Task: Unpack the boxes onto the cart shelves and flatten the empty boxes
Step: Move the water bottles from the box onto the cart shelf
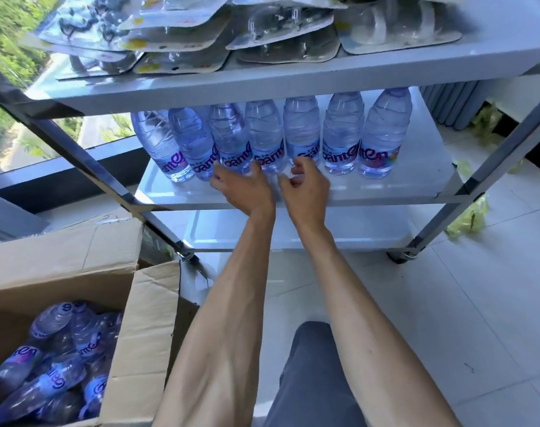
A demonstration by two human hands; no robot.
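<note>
Several clear water bottles [302, 131] with purple labels stand in a row at the back of the cart's middle shelf [395, 188]. My left hand [242, 188] reaches onto that shelf, its fingertips touching the foot of a bottle left of centre. My right hand [305, 183] hovers just beside it with loosely curled fingers, holding nothing, right in front of the middle bottles. At the lower left an open cardboard box [139, 331] holds several more of the same bottles [53, 359] lying on their sides.
The top shelf [262, 84] carries several blister-packed items [176, 29]. The bottom shelf [241, 232] shows bare white surface. The cart stands on castors on a white tiled floor [465, 318], a window behind it at the left. Green plastic scraps [465, 217] lie at the right.
</note>
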